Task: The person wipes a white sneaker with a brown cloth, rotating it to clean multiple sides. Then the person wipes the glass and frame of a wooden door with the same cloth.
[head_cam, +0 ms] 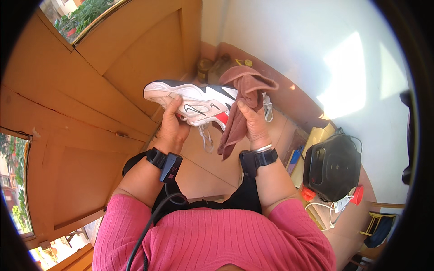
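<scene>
A white and pale pink Nike sneaker with black and red trim is held up in front of me, its sole turned away toward the far side and its toe to the left. My left hand grips it near the toe, thumb on the side. Around the heel end lies a brown cloth, which my right hand presses against the shoe with the thumb on top. The cloth hides the heel. White laces dangle below the shoe and also show past the cloth on the right.
To the left stands an orange-brown wooden door with glass panes. A tin can sits in the far corner by the white wall. At right, a black container rests near a white power cord and a cardboard box.
</scene>
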